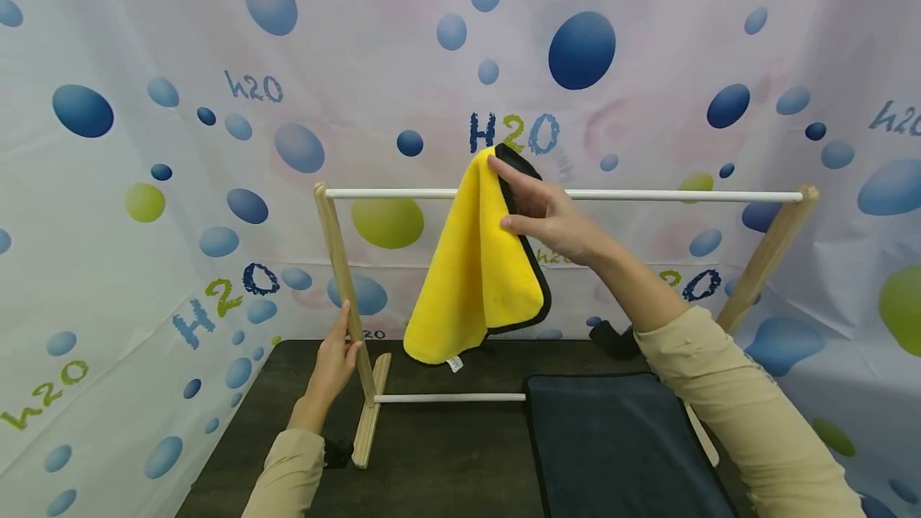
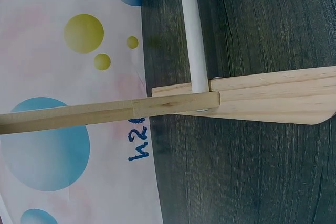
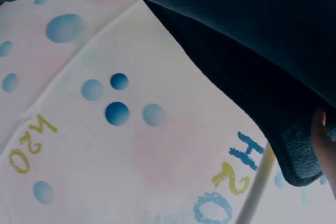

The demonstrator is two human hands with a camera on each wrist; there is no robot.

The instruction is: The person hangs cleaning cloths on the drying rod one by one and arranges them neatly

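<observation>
A yellow microfibre cloth with black edging hangs folded from my right hand, which pinches it near its top corner. It overlaps the upper white rail of a wooden rack in the head view. The right wrist view shows the cloth's dark underside, with a finger at the right edge. Low on the rack's left wooden post, my left hand holds on with thumb and fingers. That hand is out of sight in the left wrist view, where the post crosses the frame.
A dark grey cloth lies flat on the dark wooden table, over part of the lower rail. The right post stands behind my right forearm. A patterned curtain hangs behind the rack.
</observation>
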